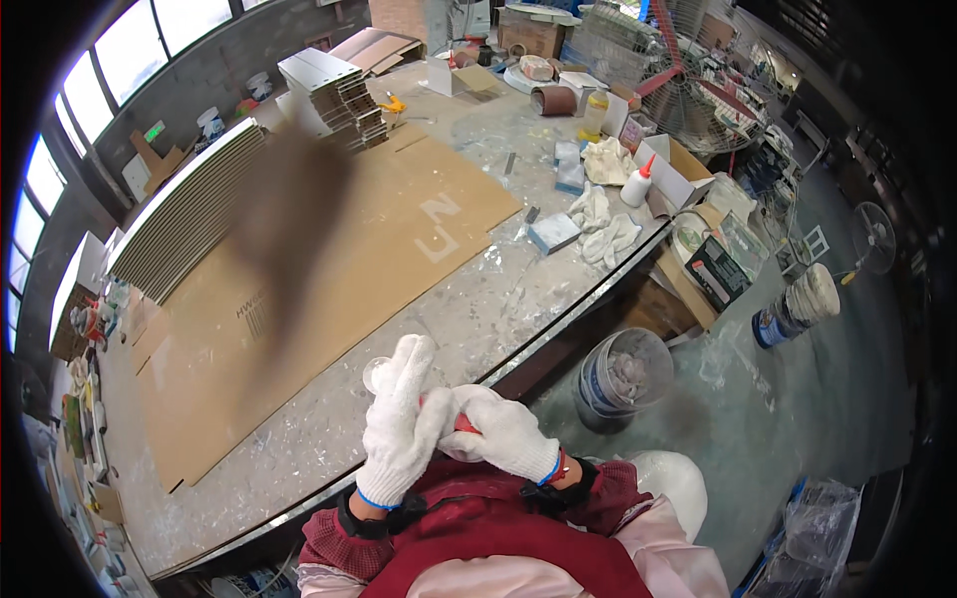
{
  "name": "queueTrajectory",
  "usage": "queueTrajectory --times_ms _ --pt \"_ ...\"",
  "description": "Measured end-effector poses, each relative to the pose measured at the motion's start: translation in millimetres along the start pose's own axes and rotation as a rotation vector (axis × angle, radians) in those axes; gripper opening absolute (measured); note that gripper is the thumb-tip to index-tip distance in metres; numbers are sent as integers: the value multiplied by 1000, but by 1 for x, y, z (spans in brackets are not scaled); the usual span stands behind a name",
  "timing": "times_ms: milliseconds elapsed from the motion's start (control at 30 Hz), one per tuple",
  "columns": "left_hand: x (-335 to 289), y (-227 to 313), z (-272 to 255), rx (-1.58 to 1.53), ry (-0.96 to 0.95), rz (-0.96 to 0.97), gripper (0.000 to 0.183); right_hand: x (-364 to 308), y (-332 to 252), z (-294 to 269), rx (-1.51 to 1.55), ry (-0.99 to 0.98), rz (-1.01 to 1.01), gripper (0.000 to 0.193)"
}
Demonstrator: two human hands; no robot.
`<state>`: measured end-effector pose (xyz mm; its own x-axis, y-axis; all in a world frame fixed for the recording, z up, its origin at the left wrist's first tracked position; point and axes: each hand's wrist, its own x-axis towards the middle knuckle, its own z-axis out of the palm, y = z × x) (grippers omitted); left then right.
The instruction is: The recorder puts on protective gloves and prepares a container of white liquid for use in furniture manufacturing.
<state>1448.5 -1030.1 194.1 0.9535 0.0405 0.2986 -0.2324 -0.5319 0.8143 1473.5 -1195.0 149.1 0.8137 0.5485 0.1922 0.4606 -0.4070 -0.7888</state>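
Both my hands wear white knit gloves and meet just above my lap, by the near edge of the table. The fingers of my left hand [399, 424] are stretched out, pointing up and away, with the thumb towards the other hand. Beside those fingers shows a clear rounded thing [375, 375], mostly hidden. My right hand [506, 434] is curled round a small red thing [466, 425]; its kind is hidden by the glove. Beyond my hands a large flat cardboard sheet [399, 239] lies on the table [329, 424].
Stacked pale panels [184, 214] stand at the left. A white glue bottle [638, 184] with a red tip, loose gloves [603, 229] and a small box [554, 233] lie right. A bucket [625, 379] stands on the floor. A brown blur covers part of the sheet.
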Motion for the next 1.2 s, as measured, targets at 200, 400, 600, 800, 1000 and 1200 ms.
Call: queueTrajectory --times_ms 200,400,600,800,1000,1200 --pt "8 -7 -18 56 -201 260 39 -6 0 -6 -74 -30 -68 44" --pt "30 -15 -35 -246 -816 339 50 -14 -1 -10 4 -58 -46 46" --pt "4 -38 -33 -693 -305 -1 77 -17 2 -41 268 84 228 43" --pt "-19 -29 -45 -697 95 -349 12 4 -26 -102 646 387 404 23" --pt "-12 -9 -8 -595 -179 -378 20 71 39 -74 691 681 166 22" --pt "37 -48 75 -259 -81 -227 41 112 81 -59 526 549 156 16"
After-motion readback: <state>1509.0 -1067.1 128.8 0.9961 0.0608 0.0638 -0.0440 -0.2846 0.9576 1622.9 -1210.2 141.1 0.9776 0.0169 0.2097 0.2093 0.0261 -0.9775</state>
